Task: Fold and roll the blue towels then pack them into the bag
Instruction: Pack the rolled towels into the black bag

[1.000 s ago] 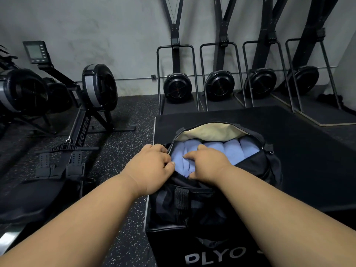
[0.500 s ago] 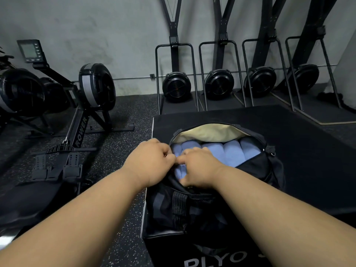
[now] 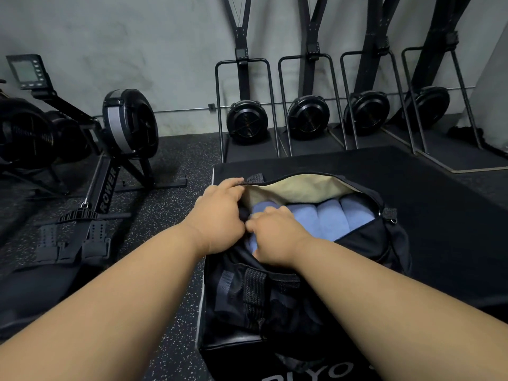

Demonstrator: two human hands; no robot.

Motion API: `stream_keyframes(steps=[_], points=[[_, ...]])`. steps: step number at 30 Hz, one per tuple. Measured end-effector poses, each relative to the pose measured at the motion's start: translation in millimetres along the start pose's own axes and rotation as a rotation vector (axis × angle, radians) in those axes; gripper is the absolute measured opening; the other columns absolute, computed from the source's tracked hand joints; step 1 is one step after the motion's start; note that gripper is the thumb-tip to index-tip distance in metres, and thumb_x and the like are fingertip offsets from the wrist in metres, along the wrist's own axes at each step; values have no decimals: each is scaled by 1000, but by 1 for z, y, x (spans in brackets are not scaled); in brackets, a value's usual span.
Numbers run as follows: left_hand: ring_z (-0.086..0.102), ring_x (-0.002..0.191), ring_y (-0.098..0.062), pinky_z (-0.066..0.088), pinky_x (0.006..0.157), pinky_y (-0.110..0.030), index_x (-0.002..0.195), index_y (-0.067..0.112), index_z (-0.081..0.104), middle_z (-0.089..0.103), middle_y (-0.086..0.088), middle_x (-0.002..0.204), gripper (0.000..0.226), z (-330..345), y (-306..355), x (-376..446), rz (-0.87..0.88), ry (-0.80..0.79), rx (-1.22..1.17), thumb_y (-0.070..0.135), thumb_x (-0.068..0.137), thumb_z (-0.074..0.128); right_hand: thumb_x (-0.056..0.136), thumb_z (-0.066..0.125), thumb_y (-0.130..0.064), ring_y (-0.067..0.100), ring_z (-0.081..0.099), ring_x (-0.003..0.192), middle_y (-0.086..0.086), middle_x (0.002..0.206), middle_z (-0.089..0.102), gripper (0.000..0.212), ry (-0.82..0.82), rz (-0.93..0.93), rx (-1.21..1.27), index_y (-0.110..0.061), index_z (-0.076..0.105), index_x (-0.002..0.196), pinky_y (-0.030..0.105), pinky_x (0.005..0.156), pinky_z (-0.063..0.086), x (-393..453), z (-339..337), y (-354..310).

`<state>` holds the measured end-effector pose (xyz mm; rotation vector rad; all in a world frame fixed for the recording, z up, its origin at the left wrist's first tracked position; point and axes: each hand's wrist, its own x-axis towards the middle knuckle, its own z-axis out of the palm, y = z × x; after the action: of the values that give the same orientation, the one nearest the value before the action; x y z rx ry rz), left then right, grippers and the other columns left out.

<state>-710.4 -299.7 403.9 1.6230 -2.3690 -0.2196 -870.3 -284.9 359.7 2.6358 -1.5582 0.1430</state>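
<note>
A black duffel bag (image 3: 384,248) lies open on a black plyo box (image 3: 231,343), its beige lining (image 3: 297,188) turned up at the back. Several rolled blue towels (image 3: 330,221) sit side by side inside it. My left hand (image 3: 220,218) grips the bag's left end at the opening, fingers curled over the rim. My right hand (image 3: 275,237) sits just right of it at the near edge of the opening, fingers curled and pinching something small at the bag's left corner; what it pinches is hidden. It covers the leftmost towel.
A rowing machine (image 3: 115,149) stands on the speckled floor to the left. Several ski machines (image 3: 247,122) line the grey wall behind. A black mat (image 3: 439,188) stretches right of the bag.
Both hands have shifted toward the bag's left corner and closed together. My left hand's fingers moved up over the rim at the beige lining.
</note>
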Motion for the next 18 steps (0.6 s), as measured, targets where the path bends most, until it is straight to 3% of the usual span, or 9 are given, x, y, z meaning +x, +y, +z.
stream_keyframes(steps=[5, 9, 13, 15, 18], points=[[41, 139, -29, 37, 114, -51, 134, 24, 55, 32, 13, 162, 73, 2, -3, -10, -51, -47, -13, 34, 63, 44, 94, 58, -45, 31, 55, 110, 2, 116, 66, 28, 22, 34, -22, -27, 62, 115, 39, 78, 26, 7, 7, -6], [39, 147, -24, 37, 115, -50, 127, 29, 58, 42, 16, 156, 76, 6, -13, -11, -18, -70, -49, 49, 56, 39, 92, 56, -55, 29, 51, 103, -3, 104, 65, 28, 32, 59, 31, -35, 61, 111, 41, 78, 27, -2, 9, -4], [36, 147, -12, 26, 124, -35, 147, 29, 57, 42, 7, 157, 83, 6, -13, -18, -85, -27, -250, 35, 65, 51, 85, 30, -66, 27, 45, 99, -6, 95, 64, 48, -31, 77, 101, -44, 60, 116, 44, 85, 31, -14, 4, -4], [48, 131, -9, 35, 117, -28, 141, 35, 62, 48, 12, 138, 76, 7, -13, -22, -139, 22, -335, 32, 66, 53, 92, 44, -60, 26, 42, 94, -7, 89, 61, 32, 11, 49, 94, -44, 58, 117, 44, 86, 30, -14, 6, -5], [53, 99, 1, 36, 86, -5, 141, 30, 61, 46, 9, 110, 64, 8, -11, -27, -139, -4, -348, 20, 77, 63, 90, 57, -53, 26, 38, 91, -9, 80, 52, 22, 4, -15, 58, -42, 56, 110, 44, 84, 27, -7, 9, -6]])
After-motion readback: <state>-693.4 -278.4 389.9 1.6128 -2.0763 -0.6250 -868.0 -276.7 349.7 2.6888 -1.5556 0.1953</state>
